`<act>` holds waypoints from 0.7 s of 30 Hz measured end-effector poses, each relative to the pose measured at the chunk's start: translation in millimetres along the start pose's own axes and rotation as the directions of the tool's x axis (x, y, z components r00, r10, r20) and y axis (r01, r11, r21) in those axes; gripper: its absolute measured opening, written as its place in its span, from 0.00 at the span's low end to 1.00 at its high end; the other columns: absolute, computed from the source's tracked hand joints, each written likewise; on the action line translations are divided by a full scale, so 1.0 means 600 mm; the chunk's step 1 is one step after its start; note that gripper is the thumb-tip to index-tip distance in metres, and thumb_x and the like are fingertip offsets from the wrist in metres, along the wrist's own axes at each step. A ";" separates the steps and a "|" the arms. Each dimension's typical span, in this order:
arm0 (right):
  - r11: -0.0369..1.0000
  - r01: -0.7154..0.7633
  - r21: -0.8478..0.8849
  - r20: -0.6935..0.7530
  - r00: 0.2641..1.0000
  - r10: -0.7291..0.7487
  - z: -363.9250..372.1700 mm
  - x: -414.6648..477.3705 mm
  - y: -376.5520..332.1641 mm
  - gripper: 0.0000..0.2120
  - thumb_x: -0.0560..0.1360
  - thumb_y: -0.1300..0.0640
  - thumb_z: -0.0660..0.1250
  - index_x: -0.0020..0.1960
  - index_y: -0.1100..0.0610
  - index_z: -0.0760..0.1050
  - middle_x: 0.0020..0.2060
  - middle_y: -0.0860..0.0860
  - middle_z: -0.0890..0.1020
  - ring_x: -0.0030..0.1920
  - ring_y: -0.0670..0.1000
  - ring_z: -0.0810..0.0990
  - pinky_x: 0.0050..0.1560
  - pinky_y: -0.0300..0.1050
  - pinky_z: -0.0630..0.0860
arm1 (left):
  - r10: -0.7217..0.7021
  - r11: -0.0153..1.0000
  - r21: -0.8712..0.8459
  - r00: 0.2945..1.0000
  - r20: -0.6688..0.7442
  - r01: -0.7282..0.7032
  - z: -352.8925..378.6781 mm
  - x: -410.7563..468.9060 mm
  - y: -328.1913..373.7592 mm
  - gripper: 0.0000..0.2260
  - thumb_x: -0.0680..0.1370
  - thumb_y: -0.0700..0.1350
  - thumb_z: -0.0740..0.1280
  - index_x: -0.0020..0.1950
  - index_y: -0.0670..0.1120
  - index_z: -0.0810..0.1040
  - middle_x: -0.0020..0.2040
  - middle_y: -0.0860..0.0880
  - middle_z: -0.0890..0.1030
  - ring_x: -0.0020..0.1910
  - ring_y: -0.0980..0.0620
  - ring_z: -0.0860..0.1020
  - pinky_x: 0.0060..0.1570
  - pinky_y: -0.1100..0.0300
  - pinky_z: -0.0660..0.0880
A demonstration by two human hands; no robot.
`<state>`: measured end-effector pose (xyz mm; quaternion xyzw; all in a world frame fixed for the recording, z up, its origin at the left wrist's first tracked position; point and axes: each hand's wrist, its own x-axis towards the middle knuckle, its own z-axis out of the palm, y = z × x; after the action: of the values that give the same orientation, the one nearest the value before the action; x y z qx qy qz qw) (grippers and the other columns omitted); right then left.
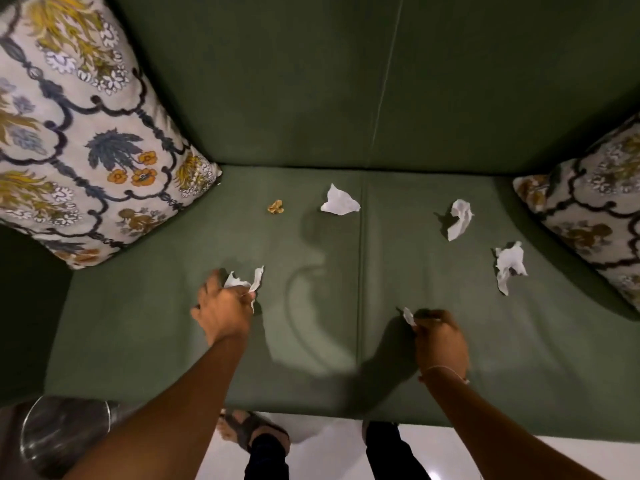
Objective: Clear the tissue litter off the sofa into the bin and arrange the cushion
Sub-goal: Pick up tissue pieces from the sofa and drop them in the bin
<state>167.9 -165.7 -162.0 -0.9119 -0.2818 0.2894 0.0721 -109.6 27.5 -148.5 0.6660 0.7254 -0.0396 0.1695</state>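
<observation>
On the green sofa seat (311, 368) my left hand (223, 311) is shut on a crumpled white tissue (244, 282) at front left. My right hand (440, 341) pinches a small white tissue scrap (408, 316) at front right. Three more white tissues lie loose: one (339, 200) near the backrest, one (460, 218) to the right, one (509, 265) further right. A small yellow-brown crumpled scrap (276, 206) lies near the back. A floral cushion (83, 140) leans in the left corner, another cushion (595, 216) in the right corner.
A shiny metal bin (65, 438) stands on the floor at the lower left, beside the sofa's front edge. My feet in sandals (249, 431) stand on the white floor in front of the sofa. A seam (360, 271) splits the seat in two.
</observation>
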 end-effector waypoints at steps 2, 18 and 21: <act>0.996 -0.070 0.058 -0.008 0.997 0.070 0.016 -0.006 -0.006 0.12 0.76 0.61 0.66 0.57 0.55 0.81 0.56 0.57 0.80 0.49 0.61 0.82 0.45 0.60 0.82 | -0.009 0.996 -0.084 0.999 0.050 0.014 0.008 0.013 -0.018 0.09 0.73 0.46 0.71 0.52 0.50 0.85 0.61 0.43 0.77 0.58 0.38 0.75 0.55 0.46 0.73; 0.961 0.091 0.260 0.301 0.938 -0.170 0.302 -0.331 -0.496 0.05 0.71 0.53 0.71 0.39 0.50 0.86 0.34 0.52 0.87 0.38 0.53 0.85 0.41 0.42 0.77 | -0.504 0.630 -0.572 0.837 0.213 0.525 -0.079 -0.094 -0.477 0.07 0.74 0.51 0.69 0.40 0.64 0.82 0.38 0.55 0.85 0.41 0.49 0.82 0.38 0.61 0.73; 0.950 0.142 0.279 0.432 0.865 -0.256 0.391 -0.430 -0.578 0.09 0.72 0.52 0.71 0.36 0.53 0.86 0.23 0.45 0.83 0.26 0.42 0.81 0.29 0.31 0.72 | -0.676 0.449 -0.575 0.681 0.283 0.684 -0.075 -0.108 -0.610 0.08 0.74 0.52 0.70 0.35 0.58 0.82 0.37 0.52 0.84 0.45 0.45 0.82 0.45 0.57 0.74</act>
<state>-302.8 -28.6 -126.8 -0.7669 -0.3472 0.5210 0.1410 -473.4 -61.9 -148.3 0.2190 0.8958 0.1414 0.3599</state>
